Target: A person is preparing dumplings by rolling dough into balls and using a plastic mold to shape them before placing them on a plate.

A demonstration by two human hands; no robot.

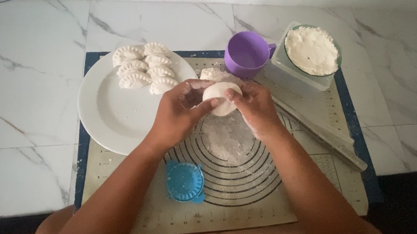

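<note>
I observe both hands meeting over the baking mat (308, 195), above its printed circles. The left hand (177, 113) and right hand (253, 106) together grasp a round piece of white dough (219, 99), fingers curled around its rim, thumbs pressed on top. The dough is held off the mat, just above a floured patch (228, 139).

At 10 o'clock from the dough, a white plate (109, 112) carries seven crimped dumplings (143, 69) along its far edge. At 1 o'clock stands a purple cup (246, 53), with another lump of dough (211, 73) just beside it. At 2 o'clock I note a clear container (295, 73) holding a glass bowl of white filling (312, 50). At 7 o'clock a blue dumpling press (185, 182) lies closed on the mat. A rolling pin (320, 130) lies at 4 o'clock, running diagonally.
</note>
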